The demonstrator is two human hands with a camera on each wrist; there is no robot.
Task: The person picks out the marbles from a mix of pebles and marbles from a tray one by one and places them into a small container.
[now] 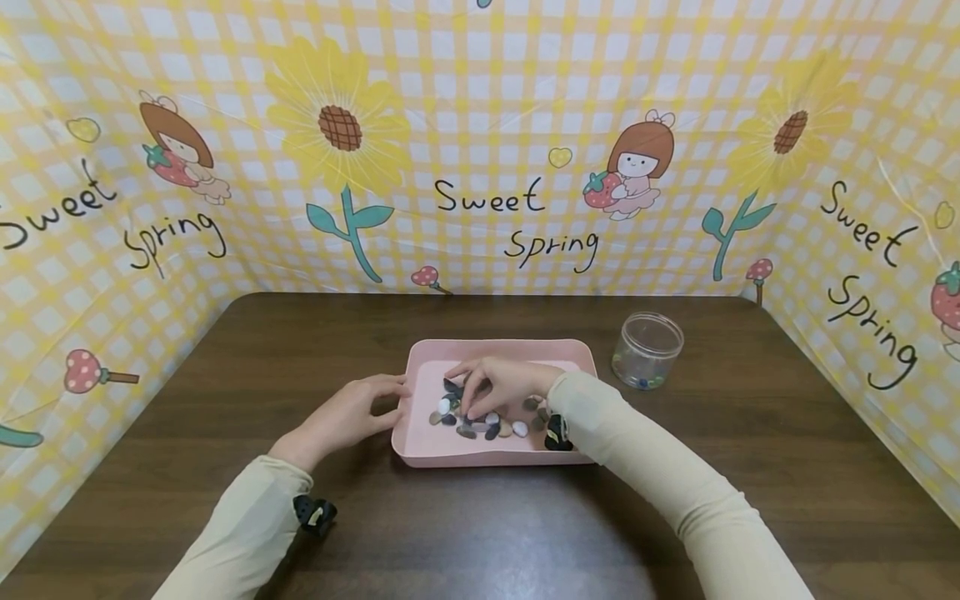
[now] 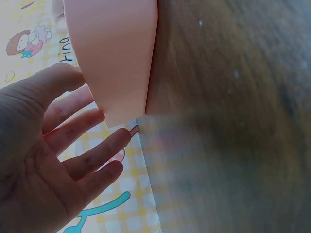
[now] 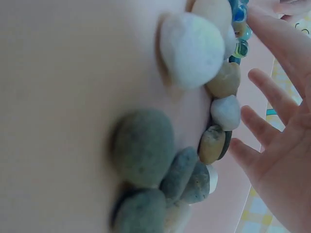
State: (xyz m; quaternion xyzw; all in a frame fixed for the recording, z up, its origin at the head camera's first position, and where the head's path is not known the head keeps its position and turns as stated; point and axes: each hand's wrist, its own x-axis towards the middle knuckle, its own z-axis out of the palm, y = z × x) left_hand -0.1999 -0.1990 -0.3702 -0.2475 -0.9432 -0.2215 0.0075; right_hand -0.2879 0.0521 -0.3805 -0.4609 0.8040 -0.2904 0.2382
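Observation:
A pink tray (image 1: 495, 458) holds a mix of dark, grey, tan and white pebbles (image 1: 519, 428). Among them, in the right wrist view, lie blue and clear glass marbles (image 3: 239, 13). My left hand (image 1: 341, 417) is at the tray's left end; its fingertips touch the outside wall, with the fingers loosely spread. Over the tray, my right hand (image 1: 506, 385) reaches down into the pebbles, thumb and fingers apart. Its thumb side is close to the marbles in the right wrist view, and nothing held shows between the fingers. Part of the pile is hidden beneath this hand.
To the right of the tray, a clear round jar (image 1: 648, 350) stands uncovered with a few marbles at its bottom. Both stand on a dark wooden table (image 1: 480, 533). A yellow checked cloth (image 1: 480, 125) walls the table at the back and sides.

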